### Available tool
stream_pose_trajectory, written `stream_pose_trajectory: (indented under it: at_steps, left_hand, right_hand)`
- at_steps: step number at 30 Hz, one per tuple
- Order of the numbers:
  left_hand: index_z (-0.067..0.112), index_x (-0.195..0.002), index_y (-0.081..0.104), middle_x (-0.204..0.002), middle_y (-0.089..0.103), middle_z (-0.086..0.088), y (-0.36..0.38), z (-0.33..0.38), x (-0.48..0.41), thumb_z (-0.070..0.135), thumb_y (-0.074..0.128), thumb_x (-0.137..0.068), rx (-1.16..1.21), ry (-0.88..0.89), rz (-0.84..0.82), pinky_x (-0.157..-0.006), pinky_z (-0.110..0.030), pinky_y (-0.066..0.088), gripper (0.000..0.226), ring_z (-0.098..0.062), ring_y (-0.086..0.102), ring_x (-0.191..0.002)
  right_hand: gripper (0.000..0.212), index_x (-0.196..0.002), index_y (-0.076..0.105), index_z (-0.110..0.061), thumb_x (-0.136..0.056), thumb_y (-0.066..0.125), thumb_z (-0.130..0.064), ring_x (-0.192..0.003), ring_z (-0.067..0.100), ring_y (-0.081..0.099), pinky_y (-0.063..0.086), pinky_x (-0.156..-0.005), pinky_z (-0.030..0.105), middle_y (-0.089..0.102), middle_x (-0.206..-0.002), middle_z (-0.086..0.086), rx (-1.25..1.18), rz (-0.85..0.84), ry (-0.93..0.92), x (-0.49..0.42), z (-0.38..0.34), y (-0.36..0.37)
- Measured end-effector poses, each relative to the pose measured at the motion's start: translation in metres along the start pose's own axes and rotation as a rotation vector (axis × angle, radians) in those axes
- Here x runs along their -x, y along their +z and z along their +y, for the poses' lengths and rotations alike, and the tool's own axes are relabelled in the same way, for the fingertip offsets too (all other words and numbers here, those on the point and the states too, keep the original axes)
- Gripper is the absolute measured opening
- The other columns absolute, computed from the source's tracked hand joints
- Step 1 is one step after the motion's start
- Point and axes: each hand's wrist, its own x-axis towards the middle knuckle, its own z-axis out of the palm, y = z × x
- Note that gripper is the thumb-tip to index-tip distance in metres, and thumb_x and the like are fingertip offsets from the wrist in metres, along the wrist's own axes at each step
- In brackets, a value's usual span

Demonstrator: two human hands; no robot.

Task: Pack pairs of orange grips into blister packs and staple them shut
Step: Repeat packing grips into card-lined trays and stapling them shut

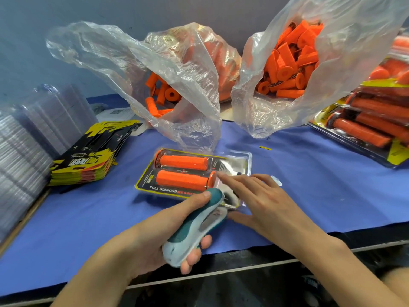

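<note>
A blue cloth (309,185) covers the tabletop up to a blue-grey wall (66,9), with a tan wooden edge (24,218) showing along its left side and the table's black front edge (254,255) below it. Two crumpled clear plastic bags (106,56) (354,29) stand open side by side at the back. A small yellow scrap (265,148) lies on the cloth near the right bag, and a white printed paper (118,114) lies at the back left.
</note>
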Motion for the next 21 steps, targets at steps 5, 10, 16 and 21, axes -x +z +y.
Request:
stream_pose_trajectory:
  at_steps: [5, 10, 16, 21]
  left_hand:
    - [0.023, -0.108, 0.06, -0.085, 0.066, -0.017, -0.061, 0.008, 0.056, 0.076, 0.069, -0.07, -0.499, 0.038, 0.124, -0.046, -0.031, 0.05, 0.066, -0.031, 0.061, -0.052]
    - [0.022, -0.098, 0.054, -0.078, 0.067, -0.011, -0.103, 0.008, 0.048, 0.075, 0.065, -0.067, -0.601, 0.16, 0.934, -0.047, -0.034, 0.05, 0.063, -0.03, 0.064, -0.053]
    - [0.015, -0.117, 0.04, -0.114, 0.06, -0.018, -0.126, -0.004, 0.027, 0.061, 0.064, -0.082, -1.156, 0.0, 1.335, -0.081, -0.047, 0.048, 0.063, -0.041, 0.056, -0.102]
    - [0.011, -0.126, 0.058, -0.115, 0.055, -0.015, -0.096, 0.002, 0.013, 0.034, 0.073, -0.084, -1.372, 0.572, 1.24, -0.084, -0.052, 0.045, 0.05, -0.04, 0.053, -0.103]
  right_hand:
    - [0.033, -0.116, 0.069, -0.021, -0.083, 0.078, -0.021, -0.088, 0.017, 0.066, 0.051, -0.088, 0.034, 0.068, -0.104, -0.006, 0.043, 0.032, -0.019, 0.001, 0.003, 0.003]
    - [0.011, -0.101, 0.072, -0.025, -0.095, 0.064, -0.024, -0.082, 0.015, 0.064, 0.046, -0.088, 0.031, 0.066, -0.1, -0.009, 0.047, 0.062, -0.028, 0.003, 0.004, 0.006]
    - [0.024, -0.095, 0.072, -0.025, -0.099, 0.049, -0.028, -0.078, 0.017, 0.062, 0.045, -0.087, 0.032, 0.066, -0.096, -0.011, 0.056, 0.088, 0.0, 0.003, 0.004, 0.007]
    - [0.021, -0.095, 0.07, -0.026, -0.098, 0.049, -0.029, -0.078, 0.017, 0.061, 0.045, -0.086, 0.033, 0.065, -0.096, -0.011, 0.056, 0.09, 0.018, 0.004, 0.005, 0.009]
